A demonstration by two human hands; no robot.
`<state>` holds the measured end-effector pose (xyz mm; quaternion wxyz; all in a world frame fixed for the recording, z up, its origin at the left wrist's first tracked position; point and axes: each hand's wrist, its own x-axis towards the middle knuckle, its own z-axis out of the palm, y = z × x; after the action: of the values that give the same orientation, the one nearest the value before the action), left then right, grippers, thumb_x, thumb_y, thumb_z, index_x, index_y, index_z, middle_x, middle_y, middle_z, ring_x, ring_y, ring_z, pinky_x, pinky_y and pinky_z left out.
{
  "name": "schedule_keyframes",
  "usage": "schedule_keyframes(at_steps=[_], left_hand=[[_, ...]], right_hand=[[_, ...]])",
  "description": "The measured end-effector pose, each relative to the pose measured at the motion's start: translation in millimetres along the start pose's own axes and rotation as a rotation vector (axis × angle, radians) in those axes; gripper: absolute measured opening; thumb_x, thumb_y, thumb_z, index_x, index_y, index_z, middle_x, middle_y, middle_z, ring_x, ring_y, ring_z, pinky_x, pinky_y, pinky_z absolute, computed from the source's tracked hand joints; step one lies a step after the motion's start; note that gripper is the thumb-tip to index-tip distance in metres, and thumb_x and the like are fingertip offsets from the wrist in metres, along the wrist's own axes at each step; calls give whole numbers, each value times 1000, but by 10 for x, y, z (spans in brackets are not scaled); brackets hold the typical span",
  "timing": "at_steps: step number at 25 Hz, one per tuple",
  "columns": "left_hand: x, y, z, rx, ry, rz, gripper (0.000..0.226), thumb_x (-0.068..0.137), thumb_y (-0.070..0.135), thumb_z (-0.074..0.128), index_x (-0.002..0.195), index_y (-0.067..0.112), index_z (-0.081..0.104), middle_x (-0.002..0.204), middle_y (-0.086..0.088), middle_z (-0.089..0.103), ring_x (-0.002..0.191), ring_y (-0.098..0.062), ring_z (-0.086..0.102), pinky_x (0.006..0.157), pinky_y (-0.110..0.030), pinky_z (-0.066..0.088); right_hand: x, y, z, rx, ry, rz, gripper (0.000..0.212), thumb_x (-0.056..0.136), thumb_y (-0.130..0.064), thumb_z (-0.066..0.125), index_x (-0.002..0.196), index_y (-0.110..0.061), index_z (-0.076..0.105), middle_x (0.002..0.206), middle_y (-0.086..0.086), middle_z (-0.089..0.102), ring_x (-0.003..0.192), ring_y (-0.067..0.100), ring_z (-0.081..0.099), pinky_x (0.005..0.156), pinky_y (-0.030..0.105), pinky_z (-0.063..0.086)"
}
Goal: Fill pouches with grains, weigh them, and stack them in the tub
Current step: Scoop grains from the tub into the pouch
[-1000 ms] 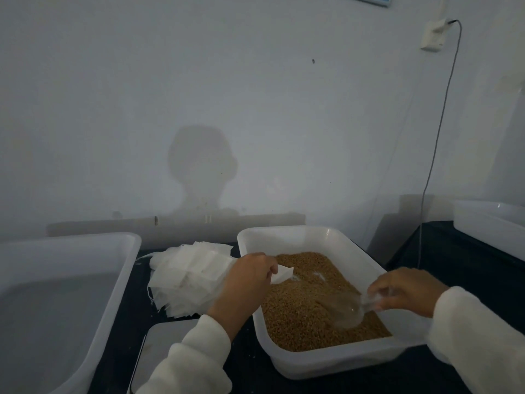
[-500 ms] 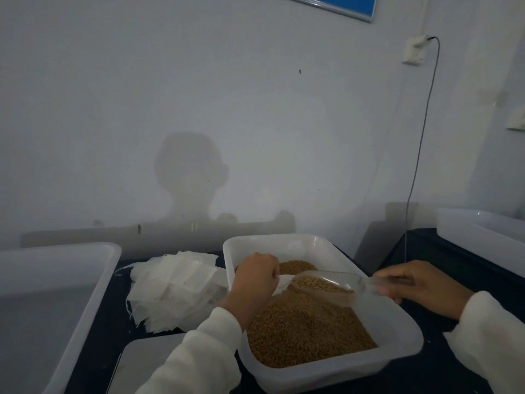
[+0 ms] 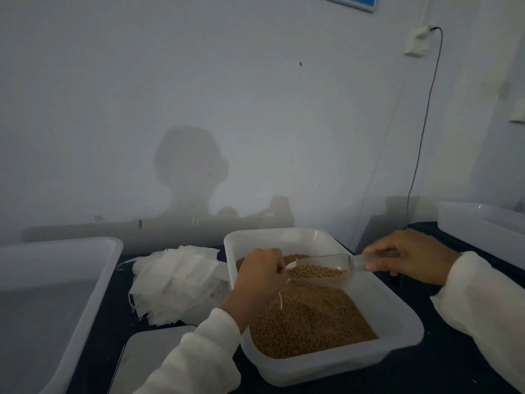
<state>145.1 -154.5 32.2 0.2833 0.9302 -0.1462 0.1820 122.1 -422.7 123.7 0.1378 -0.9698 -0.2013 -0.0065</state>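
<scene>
A white plastic tray [image 3: 397, 314] in the middle holds brown grains [image 3: 309, 317]. My right hand [image 3: 414, 255] grips the handle of a clear scoop [image 3: 321, 270] loaded with grains, held level above the tray. My left hand [image 3: 260, 277] holds a small white pouch [image 3: 291, 265] against the scoop's mouth; most of the pouch is hidden by the fingers, and a thin string hangs below it. A heap of white pouches [image 3: 179, 282] lies left of the tray. A large white tub [image 3: 56, 280] stands at the far left.
A flat scale [image 3: 153, 356] with a pale plate sits at the front, partly under my left sleeve. Another white tub [image 3: 483, 223] stands at the back right. A cable [image 3: 423, 129] runs down the wall from a socket. The tabletop is dark.
My right hand lifted the scoop, full of grains, out of the tray and brought its mouth up to the pouch in my left hand. The camera tilted slightly.
</scene>
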Motion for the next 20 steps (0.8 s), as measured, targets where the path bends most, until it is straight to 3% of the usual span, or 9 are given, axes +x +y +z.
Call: schedule_keyframes(at_steps=[3,10,14,20], left_hand=[[-21,11,23,-10,-10,16,7,86,10,56,83,11,62,79,-3,66,76,-18,62,73,-32,53],[11,47,92,-10,-60,11,10,85,14,59,76,18,61,80,-1,69,76,-16,63,68,-29,52],[40,36,122,8,-62,2,7,86,20,60,82,18,65,82,1,70,76,-14,64,68,-28,52],[52,-15,134,30,-51,-15,9,85,28,63,82,22,68,82,6,71,75,-11,64,70,-29,54]], right_hand=[[53,-107,-115,-198,-34,-21,16,84,-50,60,98,-45,67,77,-24,65,68,-10,59,59,12,36],[197,-278,-300,-404,-103,33,22,84,-49,62,103,-38,68,96,-14,66,86,6,59,69,21,41],[248,-323,-367,-473,-94,57,21,83,-49,63,101,-39,69,80,-20,62,71,-1,54,57,18,31],[306,-383,-414,-504,-88,50,20,83,-50,62,99,-40,69,68,-23,55,67,-3,50,55,18,29]])
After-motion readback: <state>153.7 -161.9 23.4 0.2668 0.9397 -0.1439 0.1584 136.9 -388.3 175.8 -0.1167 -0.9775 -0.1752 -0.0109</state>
